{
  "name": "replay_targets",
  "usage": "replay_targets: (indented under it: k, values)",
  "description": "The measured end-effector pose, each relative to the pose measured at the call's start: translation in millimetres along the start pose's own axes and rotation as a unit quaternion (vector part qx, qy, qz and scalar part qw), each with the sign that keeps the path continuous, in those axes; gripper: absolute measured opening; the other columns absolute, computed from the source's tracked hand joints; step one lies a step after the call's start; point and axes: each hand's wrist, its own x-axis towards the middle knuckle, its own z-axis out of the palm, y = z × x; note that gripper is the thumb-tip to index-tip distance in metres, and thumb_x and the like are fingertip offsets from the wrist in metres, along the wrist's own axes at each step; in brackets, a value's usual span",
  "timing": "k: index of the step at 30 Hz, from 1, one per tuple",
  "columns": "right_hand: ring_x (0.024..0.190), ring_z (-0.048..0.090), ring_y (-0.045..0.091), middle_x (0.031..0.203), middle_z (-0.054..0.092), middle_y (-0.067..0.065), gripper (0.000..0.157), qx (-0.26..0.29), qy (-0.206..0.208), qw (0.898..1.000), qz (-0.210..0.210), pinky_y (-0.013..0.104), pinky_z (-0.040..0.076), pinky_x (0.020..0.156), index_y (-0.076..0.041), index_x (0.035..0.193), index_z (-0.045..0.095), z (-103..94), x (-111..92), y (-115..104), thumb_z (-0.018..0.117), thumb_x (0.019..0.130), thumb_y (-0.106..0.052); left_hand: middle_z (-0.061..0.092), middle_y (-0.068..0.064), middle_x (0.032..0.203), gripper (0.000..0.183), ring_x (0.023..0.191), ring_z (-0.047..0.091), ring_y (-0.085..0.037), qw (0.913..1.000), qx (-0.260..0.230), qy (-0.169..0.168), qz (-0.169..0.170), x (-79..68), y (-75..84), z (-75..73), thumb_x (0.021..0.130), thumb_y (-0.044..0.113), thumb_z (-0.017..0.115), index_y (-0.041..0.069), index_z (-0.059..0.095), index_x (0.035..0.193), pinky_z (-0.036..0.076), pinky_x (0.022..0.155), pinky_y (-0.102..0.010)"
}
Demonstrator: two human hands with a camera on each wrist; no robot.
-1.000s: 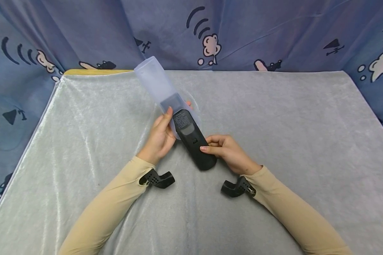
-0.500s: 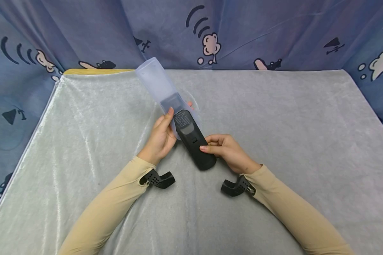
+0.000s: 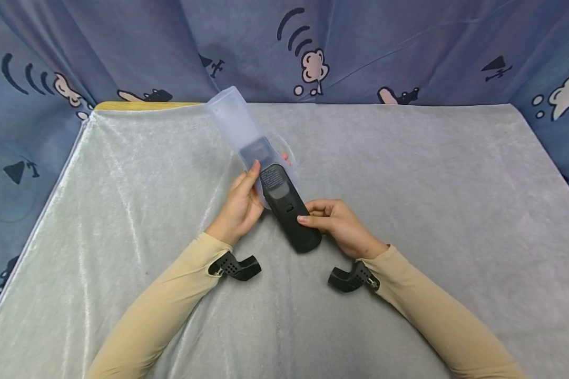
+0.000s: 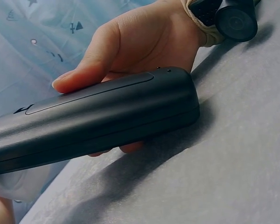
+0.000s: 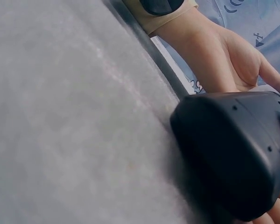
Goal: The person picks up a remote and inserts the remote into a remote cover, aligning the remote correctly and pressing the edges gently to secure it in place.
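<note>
A black remote control (image 3: pixel 288 210) lies slantwise between the hands, its back with a printed label turned up. Its upper end sits in the mouth of a long, translucent, soft-looking sleeve (image 3: pixel 237 123), whose far part stretches up and to the left. My left hand (image 3: pixel 237 210) grips the sleeve around that end, thumb on top beside the label, other fingers mostly hidden beneath. My right hand (image 3: pixel 336 223) pinches the lower part of the remote, thumb over its back. In the left wrist view, the right thumb (image 4: pixel 81 79) presses along the remote's battery cover; fingertips show below.
Grey velvety cloth (image 3: pixel 431 184) covers the table. A yellow strip (image 3: pixel 142 106) shows along the back left edge. Blue patterned curtains (image 3: pixel 384 47) hang behind and at the sides. Each wrist carries a black camera mount (image 3: pixel 239 267).
The left hand and the sleeve have shifted slightly to the right, toward the remote control. The right hand and the remote's lower end stay almost still.
</note>
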Motion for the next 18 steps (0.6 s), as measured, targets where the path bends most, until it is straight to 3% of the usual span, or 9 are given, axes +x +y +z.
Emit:
replay_targets:
  k: [10,18]
  values:
    - [0.071,0.061,0.010,0.084,0.069,0.003,0.022,-0.001,0.007,1.000,-0.001,0.024,0.051,0.067,0.009,0.105,0.062,0.6,-0.7,-0.6,0.064,0.087,-0.004,0.030,-0.029,0.145,0.050,0.126,0.046,-0.021,0.9999,-0.002,-0.002,-0.010,-0.3,0.2,0.8,0.104,0.025,0.032,-0.011,0.029,0.140,0.032,0.108,-0.034]
    - [0.072,0.061,0.012,0.085,0.068,0.005,0.022,0.001,0.007,1.000,0.005,0.025,0.052,0.068,0.009,0.105,0.062,0.5,-1.2,-1.4,0.063,0.087,-0.006,0.029,-0.030,0.144,0.047,0.116,0.054,-0.018,0.9996,-0.016,0.017,-0.017,-0.9,-0.4,2.7,0.104,0.022,0.031,-0.008,0.028,0.140,0.033,0.108,-0.033]
